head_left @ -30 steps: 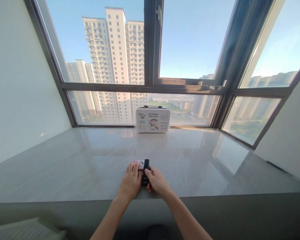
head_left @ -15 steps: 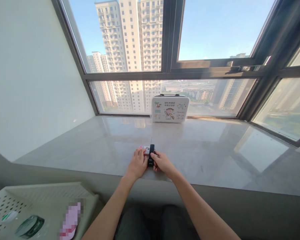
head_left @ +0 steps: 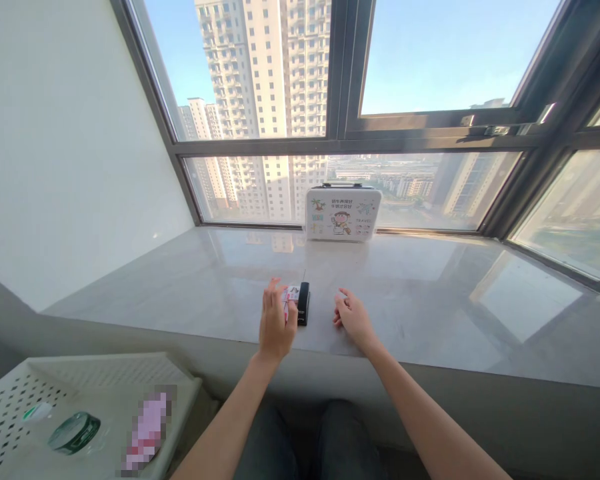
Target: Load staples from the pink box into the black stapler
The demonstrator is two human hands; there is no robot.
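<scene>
A small black stapler-like device (head_left: 304,303) lies on the grey stone windowsill (head_left: 430,293), close to its front edge. My left hand (head_left: 275,319) is raised just left of it, fingers closed on a small stack of pink and white cards (head_left: 291,295) that stands against the black device. My right hand (head_left: 353,319) hovers a little to the right of the device, fingers loosely curled and apart, holding nothing.
A white tin case with cartoon print (head_left: 343,213) stands against the window at the back. At the lower left is a white perforated tray (head_left: 25,400) bearing a green tape roll (head_left: 74,432) and a pink blurred item (head_left: 147,430). A white wall bounds the left.
My right hand has let go of the black device and moved right. My left hand has lifted with the cards. The view has shifted slightly left and down.
</scene>
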